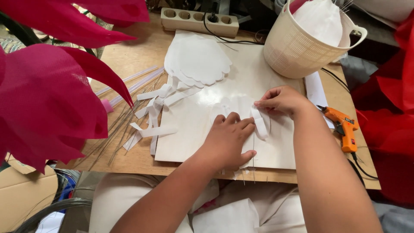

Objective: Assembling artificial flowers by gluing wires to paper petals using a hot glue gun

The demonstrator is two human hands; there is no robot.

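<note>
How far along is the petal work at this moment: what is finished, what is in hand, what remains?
Done, apparently: a stack of cut white petals lies on the white board. In hand: the left hand presses a white petal flat while the right hand lays a white strip over a thin wire. Left: loose strips and wires lie unused.

Bright, even daylight; soft shadows, slight edge blur, maybe wide-angle distortion.

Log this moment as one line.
left hand: flat on white petal | right hand: pinching white strip | board beneath | glue gun at right
</note>
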